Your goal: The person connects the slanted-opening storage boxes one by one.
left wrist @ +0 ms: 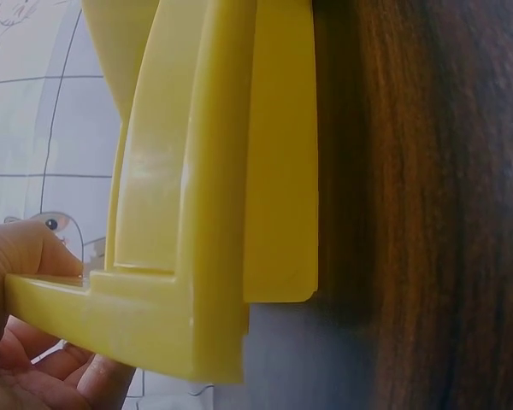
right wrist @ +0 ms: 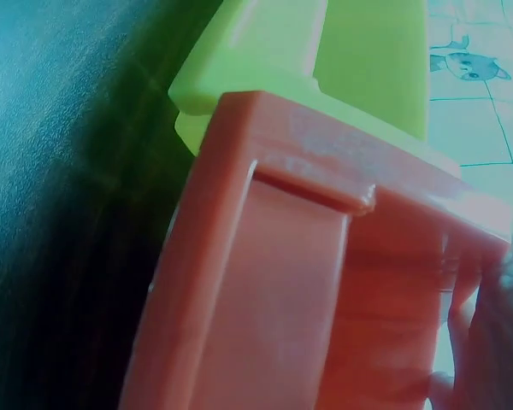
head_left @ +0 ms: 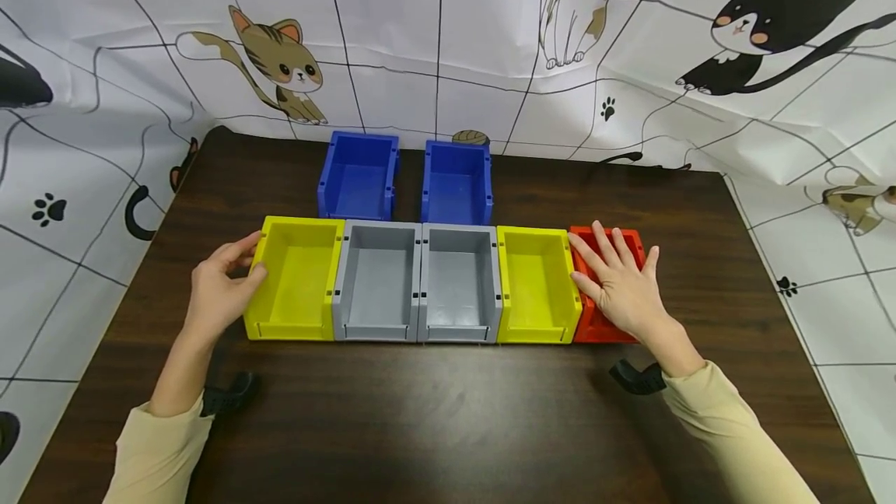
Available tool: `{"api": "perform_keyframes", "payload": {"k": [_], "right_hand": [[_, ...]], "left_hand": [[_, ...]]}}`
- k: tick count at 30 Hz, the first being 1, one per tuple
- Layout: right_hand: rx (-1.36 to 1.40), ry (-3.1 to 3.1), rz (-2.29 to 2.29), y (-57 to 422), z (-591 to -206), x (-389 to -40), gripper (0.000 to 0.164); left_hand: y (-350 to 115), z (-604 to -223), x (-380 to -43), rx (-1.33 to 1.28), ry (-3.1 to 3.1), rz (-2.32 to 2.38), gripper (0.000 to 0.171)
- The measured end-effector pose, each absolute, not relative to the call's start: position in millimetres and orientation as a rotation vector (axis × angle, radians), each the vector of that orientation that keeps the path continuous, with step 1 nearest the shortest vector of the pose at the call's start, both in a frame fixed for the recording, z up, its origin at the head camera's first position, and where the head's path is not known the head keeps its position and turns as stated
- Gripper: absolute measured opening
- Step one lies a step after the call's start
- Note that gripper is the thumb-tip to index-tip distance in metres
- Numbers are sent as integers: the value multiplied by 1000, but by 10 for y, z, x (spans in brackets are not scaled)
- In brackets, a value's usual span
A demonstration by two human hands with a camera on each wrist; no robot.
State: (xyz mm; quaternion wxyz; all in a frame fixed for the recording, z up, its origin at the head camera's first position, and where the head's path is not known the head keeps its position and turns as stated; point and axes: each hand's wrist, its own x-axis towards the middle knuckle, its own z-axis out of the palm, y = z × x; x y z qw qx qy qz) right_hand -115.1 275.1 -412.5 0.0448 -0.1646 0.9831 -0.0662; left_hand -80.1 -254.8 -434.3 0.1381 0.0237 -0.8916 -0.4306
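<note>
My left hand is pinching the outer wall of the left yellow box, just left of the gray boxes; right of them, my right hand is spanning the red box, fingers spread, gripping nothing. I'd be wise pressing evenly, aligning those smooth, squared plastic rims.

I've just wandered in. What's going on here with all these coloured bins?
A person has a hand at each end of a row of five open bins on a dark table. The left hand has its grip on the side wall of the left-end yellow bin. The right hand is spread over the red bin at the other end. The other yellow bin and two grey bins sit between, with two blue bins behind.
</note>
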Motion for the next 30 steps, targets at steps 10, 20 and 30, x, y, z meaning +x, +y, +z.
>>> {"api": "perform_keyframes", "payload": {"k": [10, 20, 30], "right_hand": [[-485, 2992, -255, 2747, -4177, -1129, 64], [-474, 2994, -252, 2734, -4191, -1165, 64], [-496, 2949, -202, 2742, -4047, -1167, 67]], "left_hand": [[-2540, -4360, -793, 52, -2571, -1216, 41], [-2526, -4331, -818, 66, -2575, -1207, 41], [-2530, -4350, -818, 52, -2590, -1173, 40]]}}
